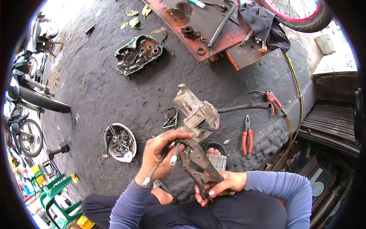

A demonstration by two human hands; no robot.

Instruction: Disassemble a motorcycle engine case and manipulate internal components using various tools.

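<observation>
Near the middle, my left hand is closed around the lower end of a dirty grey metal housing with a cylinder-like body. Two thin rods or hoses with white tips stick out by its fingers. In my right hand are the handles of worn locking pliers. Their jaws reach up to the housing's lower end beside my left fingers, which hide the exact contact. Just below the housing, a ribbed pale metal piece shows.
Red-handled pliers and a red air blow gun lie to the right. A bowl of small parts sits left. An engine cover lies ahead, near a red metal table. An open storage box stands at right.
</observation>
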